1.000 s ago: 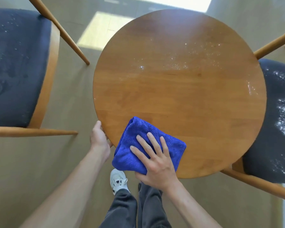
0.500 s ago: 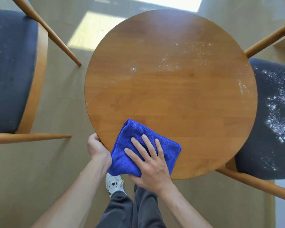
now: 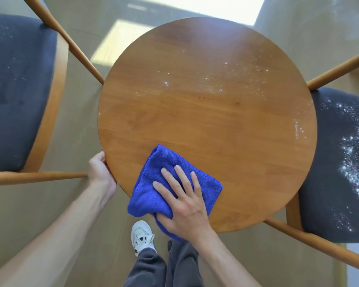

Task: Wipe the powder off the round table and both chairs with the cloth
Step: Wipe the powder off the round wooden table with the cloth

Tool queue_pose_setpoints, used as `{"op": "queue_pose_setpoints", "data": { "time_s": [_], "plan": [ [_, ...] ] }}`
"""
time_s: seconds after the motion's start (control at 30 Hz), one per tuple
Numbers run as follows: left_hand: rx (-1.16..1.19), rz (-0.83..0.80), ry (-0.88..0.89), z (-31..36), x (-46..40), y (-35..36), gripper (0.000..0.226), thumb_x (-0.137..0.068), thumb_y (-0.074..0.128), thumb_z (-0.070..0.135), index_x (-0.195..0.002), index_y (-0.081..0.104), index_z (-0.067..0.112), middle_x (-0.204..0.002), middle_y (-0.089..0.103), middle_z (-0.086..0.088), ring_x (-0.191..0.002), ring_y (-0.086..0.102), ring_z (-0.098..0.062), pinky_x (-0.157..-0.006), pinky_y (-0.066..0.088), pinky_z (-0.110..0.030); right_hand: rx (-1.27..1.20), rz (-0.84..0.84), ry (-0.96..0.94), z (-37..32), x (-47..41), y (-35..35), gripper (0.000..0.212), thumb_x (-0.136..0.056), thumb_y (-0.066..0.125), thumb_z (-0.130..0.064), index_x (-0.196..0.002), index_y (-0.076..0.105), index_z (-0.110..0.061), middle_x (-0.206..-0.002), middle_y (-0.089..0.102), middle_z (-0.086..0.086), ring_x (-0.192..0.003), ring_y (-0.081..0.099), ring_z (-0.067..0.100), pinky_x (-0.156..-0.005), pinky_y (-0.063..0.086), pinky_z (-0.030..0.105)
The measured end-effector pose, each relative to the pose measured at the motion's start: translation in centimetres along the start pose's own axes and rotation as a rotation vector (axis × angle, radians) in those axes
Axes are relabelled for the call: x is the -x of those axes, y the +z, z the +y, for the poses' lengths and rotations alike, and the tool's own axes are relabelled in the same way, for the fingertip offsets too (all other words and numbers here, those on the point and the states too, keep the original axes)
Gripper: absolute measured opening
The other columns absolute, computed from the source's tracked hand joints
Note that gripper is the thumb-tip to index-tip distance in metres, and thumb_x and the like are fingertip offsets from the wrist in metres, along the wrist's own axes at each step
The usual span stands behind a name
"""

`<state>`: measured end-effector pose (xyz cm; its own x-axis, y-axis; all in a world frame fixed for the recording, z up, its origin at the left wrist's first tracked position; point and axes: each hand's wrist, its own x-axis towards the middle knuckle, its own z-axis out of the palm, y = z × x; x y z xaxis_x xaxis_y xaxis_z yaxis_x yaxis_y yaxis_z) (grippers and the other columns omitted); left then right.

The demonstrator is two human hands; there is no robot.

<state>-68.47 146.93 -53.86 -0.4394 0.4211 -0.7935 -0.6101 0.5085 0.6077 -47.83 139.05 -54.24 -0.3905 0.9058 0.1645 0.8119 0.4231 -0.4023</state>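
Starting from the left edge, there's the left chair (image 3: 19,90) with its dark blue seat and wooden frame, only a light scatter of white specks on it; next over, the left hand (image 3: 100,172) curls round the near-left rim of the round table (image 3: 195,121), fingers tucked under the edge so I can't see them; then the blue cloth (image 3: 170,183), folded up, sitting on the near edge of the tabletop with a bit hanging off toward the person; the right hand (image 3: 187,206) lies flat on top of it, fingers straight and spread, pressing down rather than grabbing, and the cloth sticks out past the fingertips toward the table's middle; powder (image 3: 226,83) is still sprinkled over the far-right part of the top, plus a small streak by the right rim; furthest right, the right chair (image 3: 340,162) has a much heavier white dusting on its dark seat. Count-wise: one table, two chairs, one cloth, one white shoe (image 3: 142,237) visible on the floor below. No readable writing or logos anywhere.
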Motion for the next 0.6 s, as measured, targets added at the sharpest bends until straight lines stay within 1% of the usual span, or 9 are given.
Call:
{"op": "queue_pose_setpoints", "data": {
  "time_s": [0.1,0.17,0.23,0.27,0.33,0.4,0.47,0.57,0.6],
  "plan": [
    [-0.009,0.006,0.012,0.1,-0.5,0.2,0.035,-0.096,0.035,0.022,-0.065,0.049,0.024,-0.055,0.059,0.011,-0.057,0.059,-0.008,-0.058,0.051,-0.021,0.037,0.014,0.055,2.8,0.3,-1.2,0.052,-0.078,0.065,-0.043,-0.126,0.065,-0.025,-0.149,0.045,0.001,-0.143,0.032,0.028,-0.113,0.025,0.057],
    [-0.032,0.031,0.015,0.5,-0.9,0.4,0.033,-0.098,0.037,0.027,-0.073,0.059,0.024,-0.069,0.067,0.010,-0.069,0.064,-0.009,-0.066,0.055,-0.026,0.073,0.026,0.092,5.1,0.6,-2.1,0.053,-0.077,0.066,-0.043,-0.127,0.064,-0.025,-0.149,0.044,0.001,-0.143,0.031,0.028,-0.113,0.024,0.057],
    [-0.059,0.070,0.016,1.1,-1.6,0.4,0.030,-0.098,0.040,0.031,-0.100,0.067,0.018,-0.098,0.071,0.004,-0.091,0.068,-0.015,-0.081,0.056,-0.036,0.121,0.041,0.138,7.4,0.9,-3.0,0.054,-0.078,0.065,-0.044,-0.128,0.063,-0.024,-0.149,0.044,0.002,-0.143,0.031,0.028,-0.113,0.024,0.057],
    [-0.076,0.090,0.009,1.3,-1.9,0.4,0.034,-0.098,0.041,0.033,-0.114,0.066,0.015,-0.109,0.070,0.001,-0.098,0.067,-0.017,-0.087,0.054,-0.040,0.146,0.052,0.164,8.4,1.0,-3.5,0.055,-0.078,0.064,-0.044,-0.129,0.062,-0.024,-0.150,0.043,0.002,-0.143,0.031,0.029,-0.114,0.023,0.057],
    [-0.105,0.121,0.005,1.5,-2.2,0.5,0.041,-0.096,0.043,0.036,-0.127,0.060,0.014,-0.117,0.068,0.000,-0.103,0.066,-0.019,-0.091,0.053,-0.043,0.188,0.076,0.220,10.3,1.2,-4.4,0.055,-0.079,0.062,-0.043,-0.130,0.062,-0.023,-0.150,0.043,0.003,-0.143,0.031,0.030,-0.114,0.022,0.057],
    [-0.107,0.136,0.015,1.5,-2.0,0.7,0.040,-0.096,0.045,0.037,-0.125,0.061,0.015,-0.115,0.068,0.001,-0.102,0.067,-0.018,-0.089,0.054,-0.041,0.221,0.109,0.301,12.1,1.5,-5.2,0.054,-0.080,0.060,-0.043,-0.130,0.062,-0.021,-0.149,0.044,0.004,-0.142,0.032,0.031,-0.114,0.022,0.057],
    [-0.100,0.149,0.023,1.4,-1.6,1.0,0.038,-0.096,0.046,0.038,-0.122,0.063,0.016,-0.114,0.069,0.001,-0.101,0.067,-0.017,-0.087,0.054,-0.039,0.256,0.150,0.435,13.4,1.6,-5.9,0.056,-0.081,0.057,-0.047,-0.129,0.062,-0.019,-0.148,0.045,0.006,-0.142,0.032,0.032,-0.113,0.022,0.057],
    [-0.064,0.114,0.013,1.4,-1.0,1.2,0.040,-0.097,0.043,0.039,-0.123,0.063,0.016,-0.116,0.068,-0.001,-0.103,0.066,-0.020,-0.090,0.053,-0.042,0.301,0.207,0.630,13.7,0.6,-5.8,0.061,-0.080,0.054,-0.053,-0.130,0.061,-0.019,-0.148,0.045,0.007,-0.140,0.034,0.036,-0.109,0.024,0.062],
    [-0.051,0.095,0.012,1.4,-0.8,1.1,0.039,-0.098,0.042,0.039,-0.118,0.066,0.017,-0.113,0.069,-0.001,-0.101,0.066,-0.019,-0.088,0.054,-0.041,0.311,0.221,0.671,13.3,0.0,-5.5,0.062,-0.080,0.054,-0.055,-0.131,0.061,-0.019,-0.148,0.045,0.007,-0.140,0.034,0.036,-0.108,0.024,0.063]
  ]
}}
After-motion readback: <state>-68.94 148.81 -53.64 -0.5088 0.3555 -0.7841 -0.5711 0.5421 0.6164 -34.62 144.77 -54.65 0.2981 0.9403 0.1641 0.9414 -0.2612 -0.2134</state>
